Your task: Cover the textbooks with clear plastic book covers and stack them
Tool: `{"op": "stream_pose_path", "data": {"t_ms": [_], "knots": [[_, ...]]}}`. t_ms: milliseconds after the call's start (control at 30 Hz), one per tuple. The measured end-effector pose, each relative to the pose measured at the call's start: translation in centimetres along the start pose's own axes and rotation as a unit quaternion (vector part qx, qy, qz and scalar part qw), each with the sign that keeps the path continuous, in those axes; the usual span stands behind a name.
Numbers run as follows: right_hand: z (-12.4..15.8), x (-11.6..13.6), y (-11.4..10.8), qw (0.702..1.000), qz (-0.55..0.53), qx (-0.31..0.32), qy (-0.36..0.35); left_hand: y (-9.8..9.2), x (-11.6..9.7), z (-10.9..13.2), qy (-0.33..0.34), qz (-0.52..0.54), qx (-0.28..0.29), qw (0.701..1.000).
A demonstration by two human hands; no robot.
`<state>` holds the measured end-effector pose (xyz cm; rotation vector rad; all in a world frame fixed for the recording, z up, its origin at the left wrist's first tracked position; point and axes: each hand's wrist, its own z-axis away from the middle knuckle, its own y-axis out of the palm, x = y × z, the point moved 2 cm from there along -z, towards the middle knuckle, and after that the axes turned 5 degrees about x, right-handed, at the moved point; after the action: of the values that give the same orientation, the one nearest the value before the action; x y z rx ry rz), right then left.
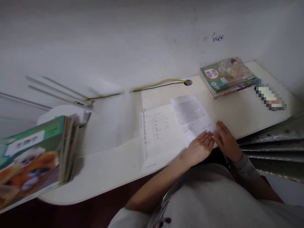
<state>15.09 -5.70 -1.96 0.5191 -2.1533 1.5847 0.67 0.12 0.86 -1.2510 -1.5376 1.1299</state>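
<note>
An opened booklet of printed sheets lies on the white desk, with its left page [158, 136] flat and its right page [192, 115] tilted and slightly curved. My left hand [201, 147] rests on the lower edge of the right page, palm down and fingers laid out flat. Beside it, my right hand [226, 141] touches the lower right corner of that page with its fingers stretched out and thumb apart, pointing toward my left hand. The two hands nearly meet at the fingertips. Part of the page's bottom edge is hidden by my left hand.
Books with a green cover [228, 76] lie stacked at the back right, near a pixelated object [270, 96]. Another book stack [30, 158] stands at the left, near thin metal rods [59, 88]. A yellow cable [159, 84] runs along the wall into a desk hole [188, 82].
</note>
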Motion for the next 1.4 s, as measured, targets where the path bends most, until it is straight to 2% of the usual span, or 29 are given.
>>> {"op": "stream_pose_path", "data": {"t_ms": [200,333,400,500,567,667,833,1100,1267,1400], "knots": [[-0.3,-0.2,-0.5,1.000,0.022,0.004,-0.003,0.1,0.3,-0.3,0.023,0.068,0.045,0.996],[-1.3,-1.5,-1.4,0.996,0.089,0.007,-0.004,-2.0,1.8,-0.5,0.036,0.135,0.090,0.986],[-1.7,-2.3,-1.5,0.992,0.126,0.020,-0.011,-3.6,3.8,-0.6,-0.018,0.136,0.121,0.983],[-1.9,-2.8,-1.3,0.983,0.176,0.041,-0.018,-5.1,7.8,-0.7,-0.166,0.123,0.211,0.955],[-1.9,-2.8,-1.1,0.977,0.205,0.048,-0.019,-5.0,10.3,-0.7,-0.243,0.125,0.275,0.922],[-1.8,-2.6,-0.9,0.972,0.228,0.056,-0.018,-3.7,12.3,-1.0,-0.273,0.124,0.320,0.899],[-1.7,-2.7,-0.9,0.971,0.230,0.069,-0.008,-1.5,12.3,-1.9,-0.242,0.111,0.333,0.905],[-1.5,-2.4,-1.8,0.976,0.200,0.089,-0.004,-0.3,13.3,-2.3,-0.189,0.118,0.259,0.940],[-1.5,-1.8,-2.1,0.975,0.204,0.091,0.007,0.5,13.9,-2.9,-0.166,0.138,0.253,0.943],[-1.5,-1.4,-1.9,0.972,0.215,0.093,0.019,0.7,13.8,-3.1,-0.152,0.140,0.270,0.940]]}}
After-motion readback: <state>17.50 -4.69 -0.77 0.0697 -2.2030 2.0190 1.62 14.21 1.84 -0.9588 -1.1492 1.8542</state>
